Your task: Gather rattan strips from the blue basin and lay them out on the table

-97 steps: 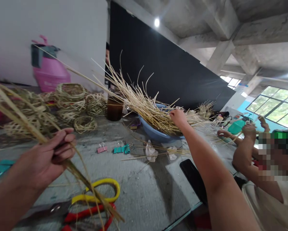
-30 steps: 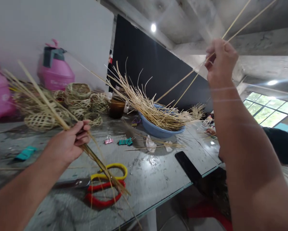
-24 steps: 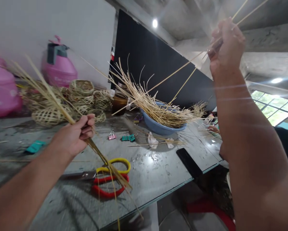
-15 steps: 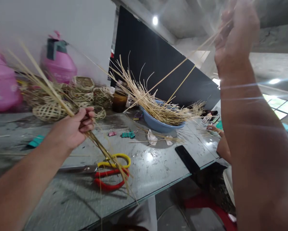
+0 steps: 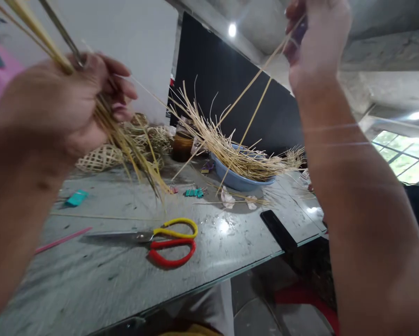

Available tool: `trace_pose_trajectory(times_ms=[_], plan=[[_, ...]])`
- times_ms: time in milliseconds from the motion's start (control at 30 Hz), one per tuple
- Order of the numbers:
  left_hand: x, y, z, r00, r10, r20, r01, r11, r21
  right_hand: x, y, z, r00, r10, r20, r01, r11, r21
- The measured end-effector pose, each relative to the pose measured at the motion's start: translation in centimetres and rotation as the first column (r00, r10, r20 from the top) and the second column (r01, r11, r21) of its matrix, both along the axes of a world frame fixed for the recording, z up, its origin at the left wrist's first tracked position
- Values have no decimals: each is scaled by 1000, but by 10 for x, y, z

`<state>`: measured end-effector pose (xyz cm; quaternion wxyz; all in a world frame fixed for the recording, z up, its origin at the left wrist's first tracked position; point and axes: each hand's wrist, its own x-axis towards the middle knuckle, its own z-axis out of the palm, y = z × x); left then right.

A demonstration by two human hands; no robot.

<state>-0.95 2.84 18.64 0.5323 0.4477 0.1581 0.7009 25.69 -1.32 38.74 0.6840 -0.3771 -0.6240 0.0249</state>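
My left hand is raised at the upper left, its fingers wrapped round a bundle of thin bamboo strips. The strips stick out above the fist and hang below it. At the upper right my right hand, slightly blurred, pinches long bamboo strips that slant down to the left, in front of the pile. A heap of loose strips overflows a blue basin between and below my hands. Scissors with one yellow and one red handle lie on the table under my left hand.
Woven bamboo pieces and a brown jar stand at the back. On the grey table lie teal clips, crumpled tissue, a pink strip and a black phone near the front edge.
My left hand has risen and come nearer with its bundle, uncovering the scissors. My right hand has shifted left with its strips. The view has turned slightly.
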Motion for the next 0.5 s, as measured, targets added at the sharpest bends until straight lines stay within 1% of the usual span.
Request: trace_pose_trajectory(times_ms=[33,67,133,200,267,333,400,500], plan=[[2,0,4,998,41,-37,-38,996,78,-5,-1,-14,1000,-4,-13,4,1000,19],[5,0,8,994,84,-66,-73,985,153,-9,0,-26,1000,4,-13,-4,1000,-2],[13,-1,16,985,160,-71,-143,970,196,-11,6,-43,999,25,-34,-27,998,-59],[23,-3,26,979,185,-83,-164,962,217,-9,17,-55,997,46,-61,-53,991,-122],[33,-4,35,982,178,-55,-157,949,273,-6,29,-64,996,55,-74,-68,980,-185],[43,-2,39,993,112,-45,-93,945,314,-4,41,-72,996,48,-80,-64,974,-216],[55,3,36,997,35,-75,-12,957,291,-1,52,-81,997,66,-52,-75,973,-219],[71,14,17,989,-16,-149,43,983,181,3,68,-94,994,101,31,-90,964,-249]])
